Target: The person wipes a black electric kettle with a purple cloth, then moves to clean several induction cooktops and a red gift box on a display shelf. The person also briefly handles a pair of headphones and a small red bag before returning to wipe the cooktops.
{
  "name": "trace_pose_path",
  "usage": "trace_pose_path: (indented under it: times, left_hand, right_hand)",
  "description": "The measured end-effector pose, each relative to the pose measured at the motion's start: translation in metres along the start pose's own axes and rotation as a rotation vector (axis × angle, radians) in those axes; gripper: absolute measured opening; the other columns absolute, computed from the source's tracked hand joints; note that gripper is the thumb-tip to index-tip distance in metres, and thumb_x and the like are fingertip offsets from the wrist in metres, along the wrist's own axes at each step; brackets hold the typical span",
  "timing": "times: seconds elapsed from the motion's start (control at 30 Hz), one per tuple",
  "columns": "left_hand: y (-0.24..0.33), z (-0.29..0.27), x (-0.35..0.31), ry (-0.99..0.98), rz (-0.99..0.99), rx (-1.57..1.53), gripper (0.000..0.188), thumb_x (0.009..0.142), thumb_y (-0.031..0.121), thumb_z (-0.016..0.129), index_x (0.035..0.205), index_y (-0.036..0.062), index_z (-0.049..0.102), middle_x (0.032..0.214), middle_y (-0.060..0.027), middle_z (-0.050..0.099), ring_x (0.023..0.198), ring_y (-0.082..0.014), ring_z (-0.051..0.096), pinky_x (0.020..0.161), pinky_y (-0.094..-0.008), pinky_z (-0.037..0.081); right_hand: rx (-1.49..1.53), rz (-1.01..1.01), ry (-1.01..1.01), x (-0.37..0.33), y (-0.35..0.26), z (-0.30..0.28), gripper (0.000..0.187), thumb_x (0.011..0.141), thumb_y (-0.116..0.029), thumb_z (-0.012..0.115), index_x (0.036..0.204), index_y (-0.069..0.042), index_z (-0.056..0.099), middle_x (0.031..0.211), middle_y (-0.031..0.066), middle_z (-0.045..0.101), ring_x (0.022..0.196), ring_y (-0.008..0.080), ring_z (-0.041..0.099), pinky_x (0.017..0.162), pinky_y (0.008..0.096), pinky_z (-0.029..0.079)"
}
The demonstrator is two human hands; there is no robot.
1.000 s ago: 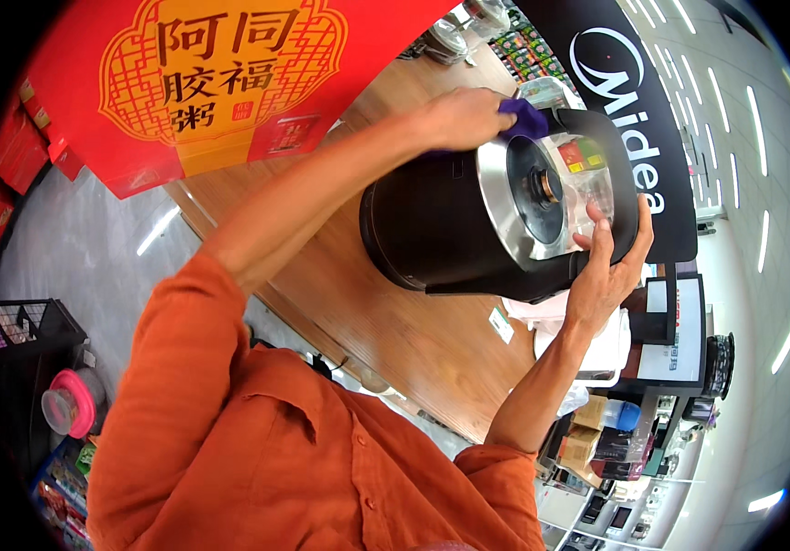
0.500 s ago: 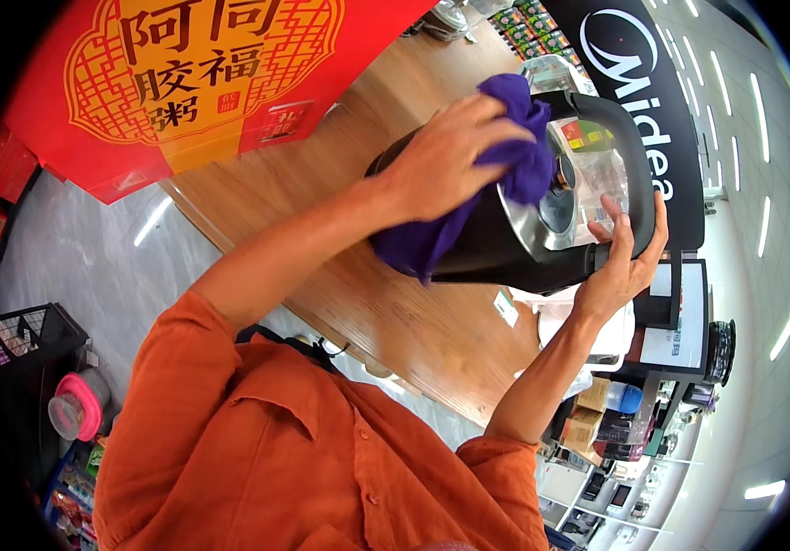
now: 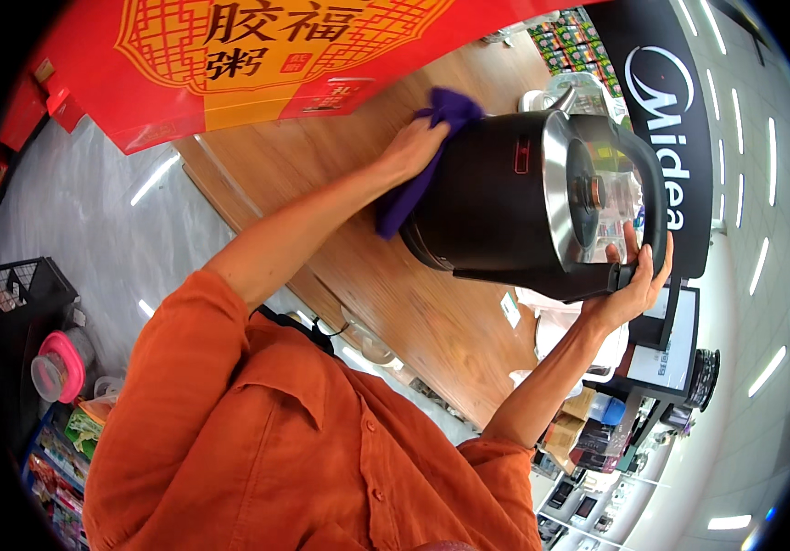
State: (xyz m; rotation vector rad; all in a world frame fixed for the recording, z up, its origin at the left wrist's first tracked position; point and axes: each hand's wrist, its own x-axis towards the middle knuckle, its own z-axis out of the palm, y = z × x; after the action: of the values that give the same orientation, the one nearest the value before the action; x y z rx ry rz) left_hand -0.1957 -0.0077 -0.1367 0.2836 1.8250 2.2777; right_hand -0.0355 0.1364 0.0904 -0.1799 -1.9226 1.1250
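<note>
A large black kettle (image 3: 496, 197) is held over the wooden table. Its steel rim, lid with a knob and spout are toward the right of the view, its base toward the left. My right hand (image 3: 635, 283) grips the lower end of its black loop handle (image 3: 649, 174), fingers curled round it. In my closed left hand (image 3: 418, 149) is a bunched purple cloth (image 3: 454, 108), which lies against the kettle near its base. Part of the cloth hangs below that hand. Whether the kettle touches the table cannot be made out.
A big red and gold box (image 3: 257, 83) stands at the far left of the wooden table (image 3: 321, 156). White items (image 3: 588, 344) and a clear plastic container (image 3: 578, 87) sit around the kettle. A black sign (image 3: 661, 119) and a screen (image 3: 675, 340) rise at the right.
My left hand has moved the cloth leftward from beside the lid to near the base. The kettle has turned, so its side panel and spout now show.
</note>
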Motion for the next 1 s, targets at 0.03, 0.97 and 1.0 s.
trace_pose_path:
  times: [0.03,0.97,1.0]
  left_hand:
    - [0.001,-0.002,-0.018,0.045,-0.227,0.091,0.053,0.092,0.04,0.042,0.117,-0.0032,0.06,0.113,-0.0288,0.063,0.111,-0.0444,0.057,0.096,-0.0458,0.042]
    - [0.024,-0.001,-0.03,0.063,-0.139,0.102,0.051,0.095,0.039,0.041,0.125,-0.0008,0.053,0.123,-0.0352,0.052,0.119,-0.0465,0.05,0.099,-0.0485,0.04]
    - [0.024,0.007,-0.046,0.157,-0.083,0.014,0.049,0.095,0.037,0.041,0.127,0.0015,0.052,0.124,-0.0336,0.053,0.119,-0.0465,0.049,0.1,-0.048,0.04]
  right_hand:
    - [0.0,-0.004,0.014,0.0,0.004,-0.001,0.044,0.096,-0.009,0.046,0.139,-0.002,0.044,0.106,0.0237,0.066,0.095,0.0224,0.069,0.063,0.028,0.055]
    - [-0.064,-0.069,0.021,0.005,0.013,-0.001,0.042,0.098,-0.015,0.046,0.136,0.001,0.044,0.098,0.023,0.069,0.087,0.021,0.071,0.058,0.0248,0.054]
    - [-0.057,-0.074,0.023,0.006,0.015,-0.002,0.042,0.097,-0.015,0.046,0.136,0.001,0.044,0.097,0.0229,0.069,0.086,0.0208,0.071,0.058,0.0249,0.054]
